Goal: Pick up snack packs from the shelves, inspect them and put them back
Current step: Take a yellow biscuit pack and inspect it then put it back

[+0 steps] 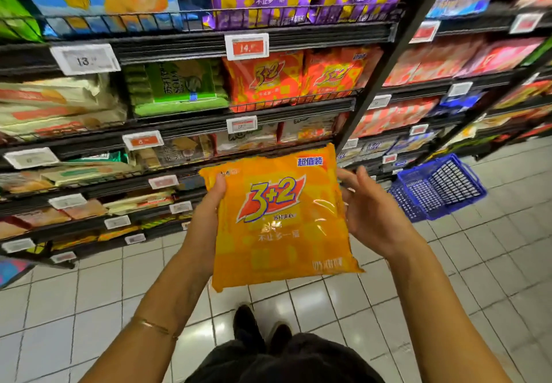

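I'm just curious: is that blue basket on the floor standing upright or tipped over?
Tipped. The blue basket lies on its side on the tiled floor, its open mouth facing the camera.

pack (280, 218) between hands, before shelves (233, 107)

One camera is sitting on the person's head, looking forward and down. It is staying close to the snack pack (280, 218) at the middle, with shelves (239, 39) at 12 o'clock and floor (448, 308) at 6 o'clock.
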`<state>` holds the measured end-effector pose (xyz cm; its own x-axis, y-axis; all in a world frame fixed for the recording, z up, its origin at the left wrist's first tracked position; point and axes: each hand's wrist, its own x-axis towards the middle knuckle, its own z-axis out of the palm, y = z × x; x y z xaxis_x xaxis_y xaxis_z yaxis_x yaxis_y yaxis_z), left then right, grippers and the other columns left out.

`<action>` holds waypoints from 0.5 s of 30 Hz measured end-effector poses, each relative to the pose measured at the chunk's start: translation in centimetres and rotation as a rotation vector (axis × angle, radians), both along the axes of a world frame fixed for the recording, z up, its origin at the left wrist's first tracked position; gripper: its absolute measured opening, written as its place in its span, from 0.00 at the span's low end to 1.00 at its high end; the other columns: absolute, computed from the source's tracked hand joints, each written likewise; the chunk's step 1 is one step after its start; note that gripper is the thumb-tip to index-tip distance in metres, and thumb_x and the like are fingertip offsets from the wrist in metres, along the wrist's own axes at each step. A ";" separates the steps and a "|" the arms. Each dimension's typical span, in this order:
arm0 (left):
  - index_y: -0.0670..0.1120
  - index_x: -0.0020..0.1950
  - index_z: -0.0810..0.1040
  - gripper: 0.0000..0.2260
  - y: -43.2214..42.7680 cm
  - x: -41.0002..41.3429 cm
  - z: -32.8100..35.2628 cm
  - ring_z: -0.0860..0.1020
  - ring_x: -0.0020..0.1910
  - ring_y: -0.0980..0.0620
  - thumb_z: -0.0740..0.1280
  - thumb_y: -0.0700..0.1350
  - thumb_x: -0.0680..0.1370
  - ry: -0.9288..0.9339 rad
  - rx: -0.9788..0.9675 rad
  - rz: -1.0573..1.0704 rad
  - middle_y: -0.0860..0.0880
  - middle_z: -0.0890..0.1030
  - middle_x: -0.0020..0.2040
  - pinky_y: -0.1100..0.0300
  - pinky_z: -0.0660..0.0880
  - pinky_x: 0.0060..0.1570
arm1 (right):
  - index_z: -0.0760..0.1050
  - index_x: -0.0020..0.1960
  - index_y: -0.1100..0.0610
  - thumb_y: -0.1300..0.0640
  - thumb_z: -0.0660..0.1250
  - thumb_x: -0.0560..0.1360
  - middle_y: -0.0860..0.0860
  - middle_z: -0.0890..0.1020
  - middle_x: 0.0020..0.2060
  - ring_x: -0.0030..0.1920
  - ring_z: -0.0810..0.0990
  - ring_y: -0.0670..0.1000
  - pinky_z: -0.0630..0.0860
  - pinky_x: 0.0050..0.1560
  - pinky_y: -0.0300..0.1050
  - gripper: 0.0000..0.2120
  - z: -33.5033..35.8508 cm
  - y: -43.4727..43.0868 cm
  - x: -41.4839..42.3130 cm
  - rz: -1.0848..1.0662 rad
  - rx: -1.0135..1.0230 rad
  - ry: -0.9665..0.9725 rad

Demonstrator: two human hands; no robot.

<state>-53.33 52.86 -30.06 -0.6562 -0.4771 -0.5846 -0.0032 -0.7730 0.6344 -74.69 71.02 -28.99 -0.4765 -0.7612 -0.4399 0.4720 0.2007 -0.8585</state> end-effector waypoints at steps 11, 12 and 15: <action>0.51 0.40 0.90 0.28 3.5 -7.9 -1.9 0.87 0.44 0.35 0.61 0.71 0.78 -0.095 0.275 -0.071 0.41 0.88 0.50 0.39 0.82 0.34 | 0.80 0.52 0.50 0.51 0.72 0.78 0.52 0.87 0.48 0.44 0.87 0.52 0.81 0.45 0.54 0.05 2.1 3.9 -3.2 -0.206 -0.024 0.144; 0.51 0.43 0.90 0.29 4.1 -8.8 -1.7 0.87 0.46 0.34 0.61 0.72 0.77 -0.104 0.281 -0.092 0.40 0.88 0.52 0.37 0.82 0.35 | 0.80 0.50 0.50 0.52 0.73 0.77 0.51 0.86 0.44 0.41 0.86 0.51 0.81 0.42 0.51 0.04 2.2 4.7 -3.8 -0.240 -0.031 0.142; 0.51 0.58 0.88 0.30 6.3 -12.2 -1.3 0.85 0.51 0.30 0.61 0.73 0.77 -0.138 0.278 -0.174 0.38 0.86 0.58 0.32 0.81 0.41 | 0.81 0.43 0.51 0.51 0.72 0.73 0.49 0.85 0.37 0.37 0.85 0.48 0.81 0.35 0.44 0.04 2.2 7.7 -6.4 -0.310 -0.069 0.107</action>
